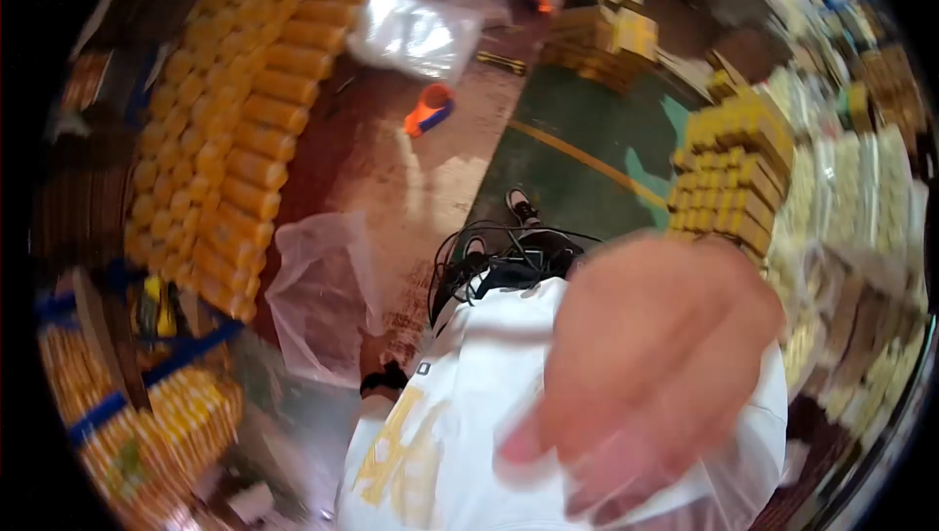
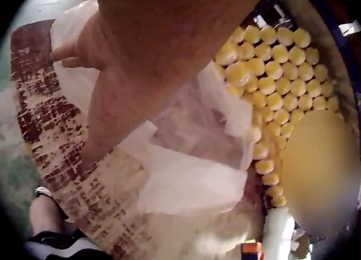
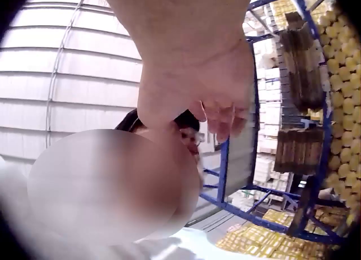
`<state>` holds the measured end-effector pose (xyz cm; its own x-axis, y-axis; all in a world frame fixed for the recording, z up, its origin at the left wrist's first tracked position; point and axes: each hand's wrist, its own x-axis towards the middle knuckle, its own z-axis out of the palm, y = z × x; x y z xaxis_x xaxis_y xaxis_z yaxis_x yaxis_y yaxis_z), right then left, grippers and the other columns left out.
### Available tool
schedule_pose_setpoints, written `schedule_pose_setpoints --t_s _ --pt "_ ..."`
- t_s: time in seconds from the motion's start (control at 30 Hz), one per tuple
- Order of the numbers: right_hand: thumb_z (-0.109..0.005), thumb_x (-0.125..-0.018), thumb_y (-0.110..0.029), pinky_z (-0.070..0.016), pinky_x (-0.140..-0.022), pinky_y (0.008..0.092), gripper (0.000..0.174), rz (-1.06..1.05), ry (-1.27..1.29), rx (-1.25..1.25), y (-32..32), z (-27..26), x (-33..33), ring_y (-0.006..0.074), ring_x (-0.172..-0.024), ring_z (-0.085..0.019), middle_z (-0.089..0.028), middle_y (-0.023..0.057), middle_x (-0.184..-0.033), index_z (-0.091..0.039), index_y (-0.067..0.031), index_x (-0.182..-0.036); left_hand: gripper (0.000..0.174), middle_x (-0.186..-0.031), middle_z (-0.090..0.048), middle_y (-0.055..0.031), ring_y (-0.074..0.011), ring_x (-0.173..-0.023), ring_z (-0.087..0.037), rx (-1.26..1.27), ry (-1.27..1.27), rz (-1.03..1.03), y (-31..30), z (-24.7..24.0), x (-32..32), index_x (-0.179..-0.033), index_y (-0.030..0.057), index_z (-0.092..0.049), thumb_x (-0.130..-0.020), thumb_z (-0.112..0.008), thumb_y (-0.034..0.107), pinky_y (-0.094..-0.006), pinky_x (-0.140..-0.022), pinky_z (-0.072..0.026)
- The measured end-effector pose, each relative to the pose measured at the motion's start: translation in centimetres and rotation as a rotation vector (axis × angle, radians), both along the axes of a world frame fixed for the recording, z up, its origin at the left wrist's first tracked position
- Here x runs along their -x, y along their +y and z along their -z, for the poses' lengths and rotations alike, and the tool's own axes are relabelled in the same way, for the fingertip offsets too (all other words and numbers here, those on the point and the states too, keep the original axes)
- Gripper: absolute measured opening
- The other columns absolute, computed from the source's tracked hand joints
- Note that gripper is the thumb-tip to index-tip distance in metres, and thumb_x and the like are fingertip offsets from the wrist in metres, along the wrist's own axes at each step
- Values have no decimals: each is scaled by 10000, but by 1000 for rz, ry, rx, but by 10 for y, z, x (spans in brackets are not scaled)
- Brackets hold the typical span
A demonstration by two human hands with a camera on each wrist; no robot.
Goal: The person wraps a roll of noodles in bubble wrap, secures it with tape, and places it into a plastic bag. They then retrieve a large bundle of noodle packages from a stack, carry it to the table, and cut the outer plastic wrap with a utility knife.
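Note:
My left hand [image 2: 93,59] grips a thin, translucent plastic bag [image 2: 192,175], low over the worn red-brown floor. Two of its fingers stick out across the white film in the left wrist view. From the head, the bag [image 1: 323,296] spreads away from that hand, beside the wrist with a black strap. Large and blurred, my right hand [image 1: 665,345] is raised close to the head camera, in front of the white shirt. In the right wrist view the right hand [image 3: 192,90] has its fingers bent loosely downward near the head, with no object showing in them.
Stacked yellow-orange rolls [image 1: 245,120] form a wall at the left. An orange and blue tape dispenser [image 1: 428,110] lies on the floor ahead, near a clear plastic bundle [image 1: 411,32]. Yellow-banded cartons [image 1: 734,169] stand at the right. Blue shelving [image 3: 225,169] rises beside me.

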<state>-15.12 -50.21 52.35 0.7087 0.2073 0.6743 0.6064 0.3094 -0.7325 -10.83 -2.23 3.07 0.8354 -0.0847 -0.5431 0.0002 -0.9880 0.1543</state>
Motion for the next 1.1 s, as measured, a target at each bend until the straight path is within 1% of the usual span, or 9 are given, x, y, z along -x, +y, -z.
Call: schedule_pose_setpoints --t_s 0.2,0.37,0.53,0.67,0.77,0.87,0.9,1.0,1.1 --pt "-710 -882 37 -549 -646 405 425 -53 34 -660 134 -14 20 349 -796 -700 -656 310 -1060 -532 197 -1234 560 -1248 -635 -189 -303 -1171 -595 -43 -71 197 13 38 -36 -1347 -45 -508 -918 -666 278 -380 -979 -459" --pt "-650 -928 -143 -550 -807 388 397 605 -400 81 121 3 82 380 -1014 -651 -598 260 -1247 -606 34 -1281 548 -1245 -632 -209 -337 -1173 -595 13 -189 378 14 24 -102 -1334 -40 -517 -910 -673 271 -404 -974 -464" --pt "-610 -944 -142 -522 -790 373 268 742 37 141 114 18 170 290 -948 -643 -662 195 -1157 -718 12 -1136 536 -1243 -630 -228 -371 -1174 -596 130 -333 501 -7 -57 -164 -1320 -35 -527 -902 -680 264 -428 -970 -469" --pt "-642 -931 -161 -489 -933 399 430 953 348 336 117 58 240 313 -1076 -614 -632 155 -1152 -572 -12 -1328 527 -1240 -628 -244 -397 -1176 -596 298 -457 654 -56 -162 -169 -1310 -30 -535 -896 -685 259 -447 -966 -473" --pt "-673 -923 -198 -495 -922 400 540 1121 752 89 136 76 302 308 -1053 -626 -633 150 -1136 -487 -26 -1400 476 -1154 -669 -267 -398 -1141 -625 382 -640 719 -112 -257 -118 -1206 -61 -621 -857 -732 243 -450 -917 -503" --pt "-673 -925 -193 -500 -911 389 591 1341 794 226 148 110 373 296 -1026 -637 -633 135 -1132 -430 -55 -1446 350 -1028 -710 -232 -388 -932 -673 777 19 776 -177 -318 -37 -1053 -64 -675 -831 -761 193 -392 -817 -526" --pt "-673 -903 -152 -495 -935 396 595 1407 839 259 155 117 397 288 -1063 -624 -638 125 -1139 -442 -87 -1448 281 -867 -715 -179 -318 -689 -624 622 2 856 -201 -332 1 -985 -49 -679 -808 -773 148 -339 -697 -514" --pt "-689 -857 -117 -490 -961 413 646 1594 767 495 170 159 463 303 -1125 -593 -621 131 -1197 -445 -135 -1455 250 -746 -677 -152 -313 -610 -567 596 -91 1536 -249 -352 118 -934 -23 -687 -772 -786 139 -349 -645 -499" --pt "-738 -785 -117 -437 -1037 460 786 1778 785 484 192 176 509 404 -1239 -485 -450 225 -1400 -412 -162 -1500 170 -732 -661 -134 -337 -645 -629 583 450 1687 -279 -366 233 -833 -9 -669 -718 -758 81 -354 -620 -497"
